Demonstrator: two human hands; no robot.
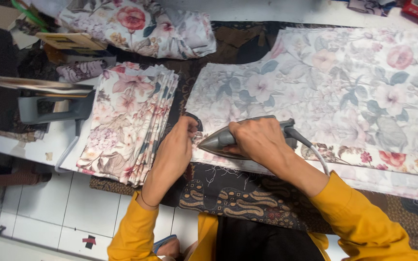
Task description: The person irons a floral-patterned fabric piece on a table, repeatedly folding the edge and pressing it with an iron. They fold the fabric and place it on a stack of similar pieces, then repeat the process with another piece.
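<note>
White floor tiles (73,212) show below the near edge of the worktop (228,193), which is covered with a dark batik cloth. At the left edge lies a neat stack of flat floral fabric pieces (129,121). Beside it, the left hand (175,150) pinches the near left corner of a large, smooth floral cloth (325,96). The right hand (260,140) is closed around the handle of a grey, pointed iron (218,140), resting on the same corner.
</note>
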